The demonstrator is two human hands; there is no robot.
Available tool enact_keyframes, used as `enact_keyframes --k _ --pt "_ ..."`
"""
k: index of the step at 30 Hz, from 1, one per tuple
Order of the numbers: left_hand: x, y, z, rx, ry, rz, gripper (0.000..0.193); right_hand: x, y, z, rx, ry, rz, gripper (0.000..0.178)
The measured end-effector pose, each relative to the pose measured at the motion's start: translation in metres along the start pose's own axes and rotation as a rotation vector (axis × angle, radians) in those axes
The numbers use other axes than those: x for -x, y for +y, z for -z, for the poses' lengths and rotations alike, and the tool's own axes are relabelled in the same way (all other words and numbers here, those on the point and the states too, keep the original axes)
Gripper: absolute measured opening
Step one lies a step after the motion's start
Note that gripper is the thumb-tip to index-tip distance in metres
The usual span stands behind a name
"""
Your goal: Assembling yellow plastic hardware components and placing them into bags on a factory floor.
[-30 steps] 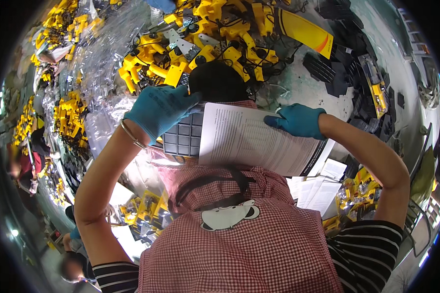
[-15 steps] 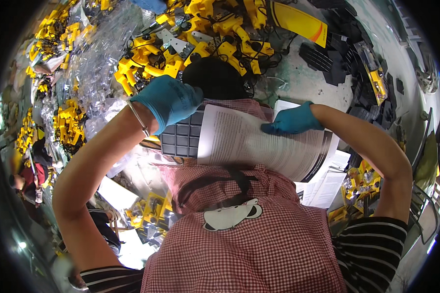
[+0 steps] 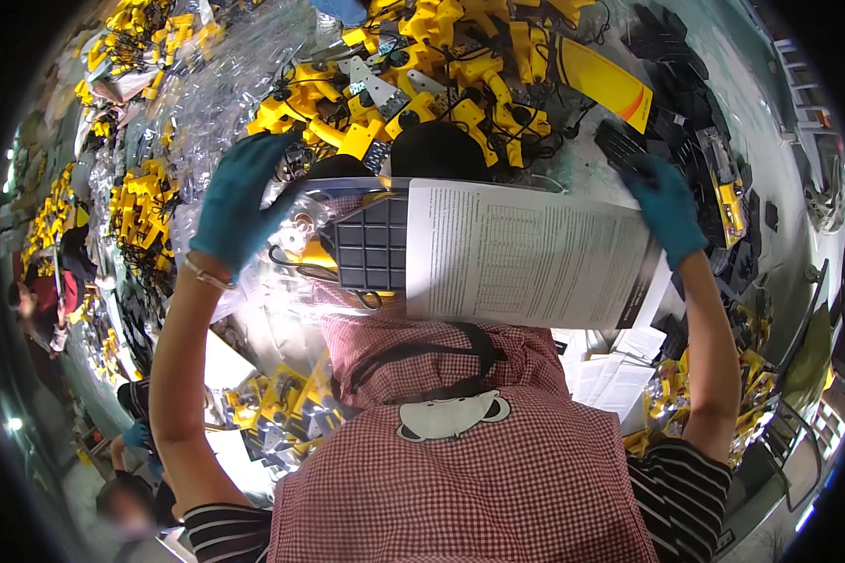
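Note:
Across my lap lies a clear plastic package (image 3: 302, 281) with a yellow part, a dark cord and a black gridded piece (image 3: 374, 246) in it. A white printed sheet (image 3: 526, 253) lies flat over its right part; whether it is inside the plastic or on top I cannot tell. My left hand (image 3: 242, 202), in a blue-green glove, is open by the package's upper left end, thumb apart from the fingers. At the sheet's right edge my right hand (image 3: 668, 208), gloved alike, is open with its fingers apart, gripping nothing visible.
Yellow tools (image 3: 432, 66) with black cords are heaped ahead. Clear plastic packaging (image 3: 244, 84) spreads at the left. Black pieces (image 3: 662, 131) and a yellow card (image 3: 603, 83) lie ahead right. White papers (image 3: 606, 375) sit by my right side. Another person (image 3: 127, 507) is at lower left.
My right hand has let go of the sheet and moved right, past its edge. My left hand has moved left and opened. The sheet now lies flatter, and more of the package shows.

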State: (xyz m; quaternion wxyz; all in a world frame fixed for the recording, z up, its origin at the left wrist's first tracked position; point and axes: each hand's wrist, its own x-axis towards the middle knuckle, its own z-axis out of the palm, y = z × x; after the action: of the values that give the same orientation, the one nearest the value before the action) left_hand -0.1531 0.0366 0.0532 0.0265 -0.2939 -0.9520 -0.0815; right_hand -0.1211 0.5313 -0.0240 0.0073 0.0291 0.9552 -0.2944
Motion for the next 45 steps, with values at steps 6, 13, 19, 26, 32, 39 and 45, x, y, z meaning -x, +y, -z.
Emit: enact_keyframes --k 6,13,19,26,32,39,45 --pt "-0.017 0.04 -0.01 0.049 0.039 -0.142 0.05 0.024 -0.028 0.007 0.379 0.222 0.513 0.024" --pt "-0.08 0.116 -0.058 0.112 -0.196 -0.349 0.04 0.031 -0.057 -0.023 0.297 -0.223 0.479 0.032" --pt "-0.116 0.141 -0.084 0.107 -0.425 -0.423 0.023 0.028 -0.062 -0.032 0.274 -0.412 0.4 0.037" --pt "-0.111 0.164 -0.079 -0.291 -0.451 -0.475 0.01 0.022 -0.056 -0.035 0.193 -0.757 0.119 0.051" --pt "-0.078 0.093 -0.031 0.222 -0.014 -0.22 0.037 0.018 -0.013 -0.021 0.031 0.142 0.473 0.036" --pt "0.081 -0.067 -0.058 0.919 0.028 0.866 0.067 0.079 0.203 0.054 -0.613 -0.253 -0.773 0.028" --pt "0.09 -0.029 -0.085 1.27 0.045 0.902 0.041 0.076 0.101 0.016 -1.071 -0.561 -1.075 0.065"
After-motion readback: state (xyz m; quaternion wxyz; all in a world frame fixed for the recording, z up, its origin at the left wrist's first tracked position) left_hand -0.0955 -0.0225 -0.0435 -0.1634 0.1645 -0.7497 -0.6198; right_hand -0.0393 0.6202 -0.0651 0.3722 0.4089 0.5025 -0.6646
